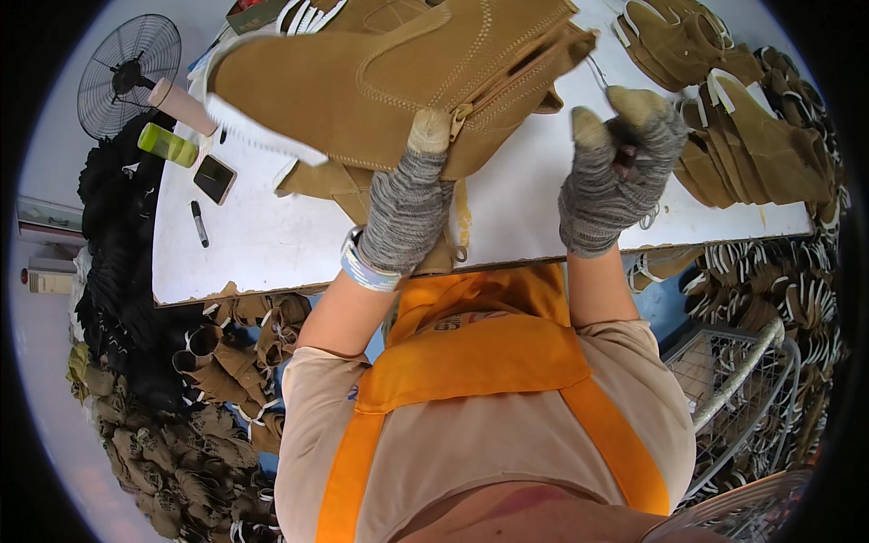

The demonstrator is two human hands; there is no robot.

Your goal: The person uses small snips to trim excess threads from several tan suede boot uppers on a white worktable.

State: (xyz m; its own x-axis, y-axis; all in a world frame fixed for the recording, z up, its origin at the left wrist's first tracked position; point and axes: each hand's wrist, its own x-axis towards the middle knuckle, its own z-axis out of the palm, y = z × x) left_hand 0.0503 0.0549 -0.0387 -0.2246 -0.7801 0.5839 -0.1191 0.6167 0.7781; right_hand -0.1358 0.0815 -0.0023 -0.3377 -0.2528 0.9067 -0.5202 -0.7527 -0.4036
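My left hand (pixel 414 190), in a grey knit glove with worn tan fingertips, grips a brown suede boot upper (pixel 305 88) with its thumb beside the brass zipper pull (pixel 461 121). A white strip edges the toe end. To the right, my right hand (pixel 621 163), gloved alike, has its fingers curled; a thin dark thread or wire rises near its fingertips towards the upper's edge. Whether the fingers hold it cannot be told. Beneath the raised upper, another brown piece (pixel 326 184) lies on the white table (pixel 516 217).
Stacked brown uppers (pixel 760 149) lie on the table's right side. A smartphone (pixel 215 180), a marker (pixel 199 224), a green bottle (pixel 168 144) and a pink tumbler (pixel 182 106) are at the left. A fan (pixel 129 76) stands beyond. A wire cart (pixel 733 387) and heaps of uppers flank my body.
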